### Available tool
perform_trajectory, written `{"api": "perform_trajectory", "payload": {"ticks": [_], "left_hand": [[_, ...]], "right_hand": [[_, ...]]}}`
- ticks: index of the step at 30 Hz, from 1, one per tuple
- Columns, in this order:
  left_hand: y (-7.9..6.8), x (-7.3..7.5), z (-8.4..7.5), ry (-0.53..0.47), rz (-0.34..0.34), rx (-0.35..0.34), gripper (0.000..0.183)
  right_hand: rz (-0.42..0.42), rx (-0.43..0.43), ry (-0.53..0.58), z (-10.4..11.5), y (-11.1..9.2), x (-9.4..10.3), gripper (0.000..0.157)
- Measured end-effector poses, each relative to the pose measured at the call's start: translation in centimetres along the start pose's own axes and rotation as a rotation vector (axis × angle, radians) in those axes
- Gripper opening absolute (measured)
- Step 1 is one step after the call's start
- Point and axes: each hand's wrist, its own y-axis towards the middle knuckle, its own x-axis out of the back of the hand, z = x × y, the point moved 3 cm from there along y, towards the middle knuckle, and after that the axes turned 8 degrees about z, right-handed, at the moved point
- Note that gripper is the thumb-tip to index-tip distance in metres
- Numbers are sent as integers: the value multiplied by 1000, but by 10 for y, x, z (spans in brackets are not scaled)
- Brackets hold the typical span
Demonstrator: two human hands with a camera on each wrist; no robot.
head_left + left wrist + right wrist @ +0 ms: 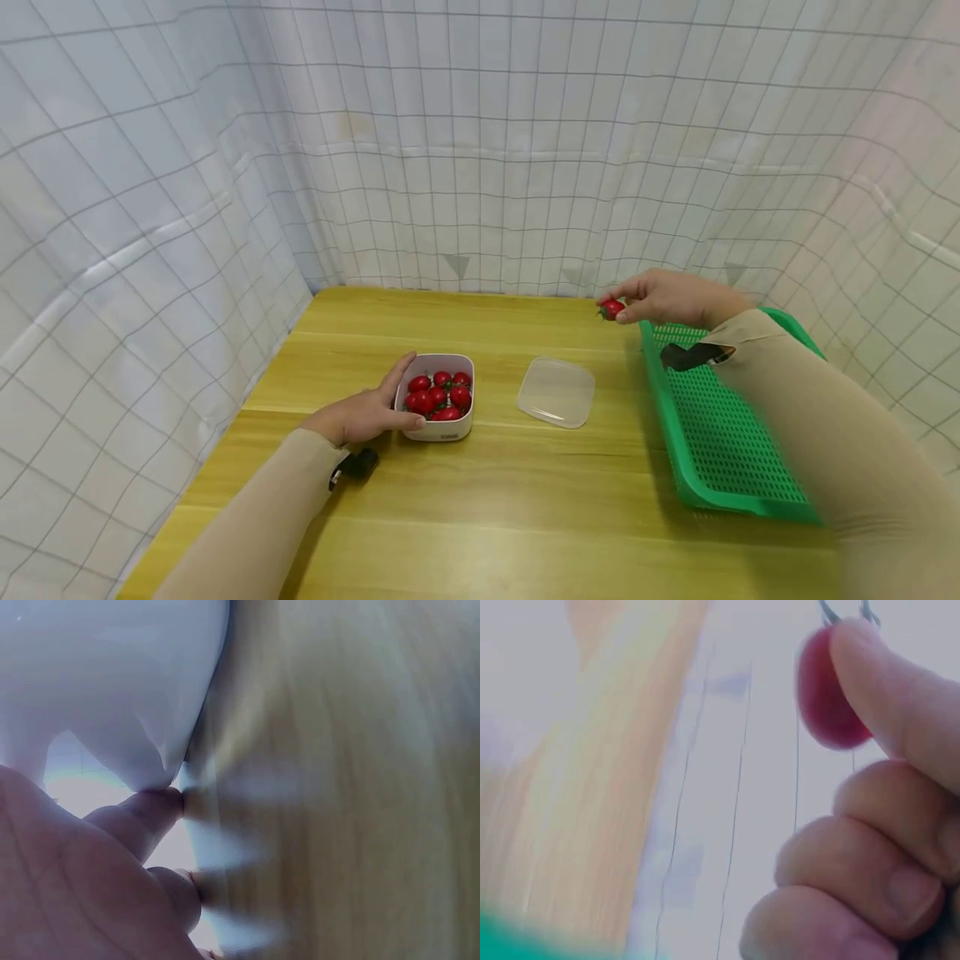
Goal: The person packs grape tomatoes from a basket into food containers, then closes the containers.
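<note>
A small white square container [454,430] stands on the table, holding several red cherry tomatoes [437,396] with green stems. My left hand [367,414] holds it from the left, thumb along the near wall and index finger at the far left corner. In the left wrist view, fingertips [154,810] meet the container's pale wall [112,667]. Over the far left corner of a green basket, my right hand [667,298] pinches one cherry tomato [611,309]. The right wrist view has that tomato [825,697] under the thumb, its stem upward, with the other fingers curled below.
A translucent square lid [557,392] lies on the wooden table [525,508] between the container and the green basket [678,450]. My right forearm crosses above the basket, hiding part of it. White grid-patterned curtains [480,167] surround the table at the back and sides.
</note>
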Motion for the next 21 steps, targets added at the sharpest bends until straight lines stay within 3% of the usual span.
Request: {"api": "perform_trajectory", "payload": {"ticks": [11, 21], "left_hand": [[0, 0, -1, -1, -6, 8, 119], [0, 0, -1, -8, 1, 31, 118]], "right_hand": [[61, 155, -79, 84, 85, -64, 39], [144, 253, -92, 120, 123, -112, 37]]}}
